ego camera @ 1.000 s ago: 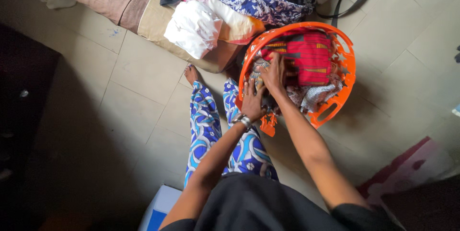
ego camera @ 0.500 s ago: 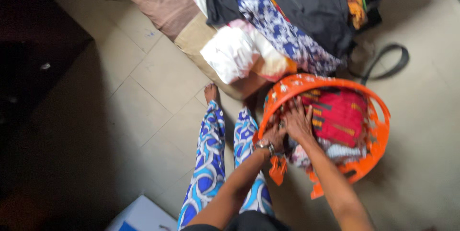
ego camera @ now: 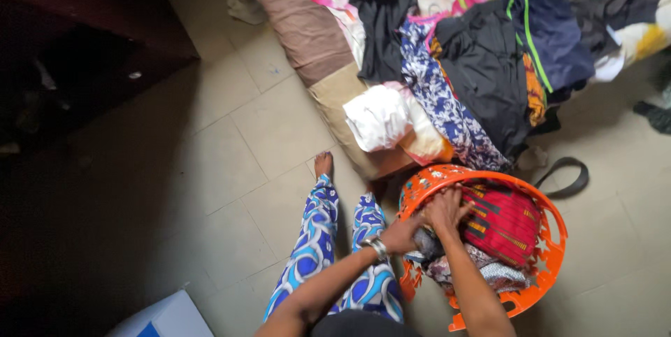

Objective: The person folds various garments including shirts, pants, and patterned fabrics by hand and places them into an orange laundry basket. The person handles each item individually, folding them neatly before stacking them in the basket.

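Shifted lower and to the right in view since half a second before: orange laundry basket (ego camera: 552, 253), with more of the heaped clothes (ego camera: 482, 64) above it brought into sight. Seen across the top, a bed (ego camera: 307, 30) with brown and flowered bedding, piled with dark garments, a blue-and-white patterned cloth and a white bundle (ego camera: 377, 117). Spread beneath, pale floor tiles (ego camera: 231, 155), dark furniture at upper left. Stretched along the floor, legs in blue-and-white patterned trousers (ego camera: 314, 239), one bare foot just beside the bed's edge. Set on the floor near the bed, right of the legs, the basket, filled with a red striped cloth (ego camera: 503, 222) and grey and patterned fabric below it. Reached into the basket, right hand (ego camera: 447, 210), fingers curled down onto the laundry beside the red cloth; unclear whether gripping. Placed at the basket's near rim, left hand (ego camera: 402, 233), closed around fabric there, a metal bracelet (ego camera: 377, 246) at the wrist. Left lying behind the basket, a dark strap (ego camera: 570, 180).
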